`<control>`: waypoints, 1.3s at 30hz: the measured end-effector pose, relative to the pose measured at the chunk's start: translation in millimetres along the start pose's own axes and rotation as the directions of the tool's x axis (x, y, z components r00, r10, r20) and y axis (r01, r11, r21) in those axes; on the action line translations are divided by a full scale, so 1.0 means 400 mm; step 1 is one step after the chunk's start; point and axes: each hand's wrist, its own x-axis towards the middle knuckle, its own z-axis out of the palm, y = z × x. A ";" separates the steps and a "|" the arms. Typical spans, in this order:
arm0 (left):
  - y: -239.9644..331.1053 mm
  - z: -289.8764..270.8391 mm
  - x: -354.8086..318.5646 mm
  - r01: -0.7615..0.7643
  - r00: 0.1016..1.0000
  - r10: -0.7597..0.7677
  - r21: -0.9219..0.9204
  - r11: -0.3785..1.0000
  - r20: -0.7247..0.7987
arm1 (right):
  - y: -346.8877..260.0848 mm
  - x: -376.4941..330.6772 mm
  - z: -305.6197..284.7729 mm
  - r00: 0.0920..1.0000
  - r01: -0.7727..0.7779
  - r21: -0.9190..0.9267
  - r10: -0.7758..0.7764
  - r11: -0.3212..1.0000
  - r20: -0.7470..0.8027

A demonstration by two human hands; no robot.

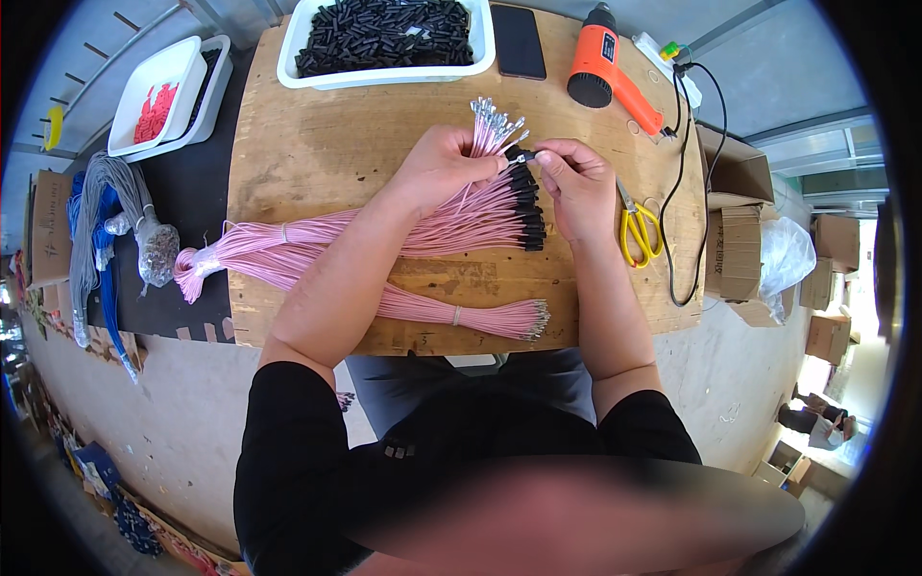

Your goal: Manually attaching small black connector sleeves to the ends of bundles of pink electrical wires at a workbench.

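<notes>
My left hand [447, 165] is closed round a bunch of pink wires [336, 230], whose bare metal terminals [495, 125] fan out above the fist. One wire end sticks out from its thumb and finger toward the right. There my right hand [576, 187] pinches a small black sleeve [526, 156] at that wire's metal tip; how far it covers the tip is too small to tell. Below the hands, many wires of the bundle end in black sleeves [528, 216]. A second pink bundle [480, 317], tied near its end, shows uncovered metal tips by the front edge.
A white tray of black sleeves [384, 43] stands at the back beside a dark phone [520, 43]. To the right lie an orange heat gun [605, 72] with a black cord and yellow-handled scissors [639, 230]. White trays [158, 106] and grey wire bundles [120, 202] sit left.
</notes>
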 end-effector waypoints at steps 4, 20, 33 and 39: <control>-0.001 0.000 0.000 -0.008 1.000 0.008 0.058 0.998 -0.002 | 0.004 0.001 -0.003 1.000 -0.008 0.034 0.009 0.999 -0.012; -0.007 -0.008 0.007 0.002 1.000 -0.002 0.031 1.000 -0.009 | -0.006 0.013 -0.027 0.985 -0.173 0.252 0.162 0.952 0.066; -0.005 -0.005 0.003 -0.001 1.000 0.000 0.023 1.000 0.021 | 0.008 0.016 -0.041 0.927 -0.360 0.368 0.283 0.857 0.248; 0.003 -0.004 0.001 0.004 1.000 -0.005 0.064 0.998 0.022 | 0.007 0.014 -0.033 0.935 -0.344 0.326 0.289 0.880 0.206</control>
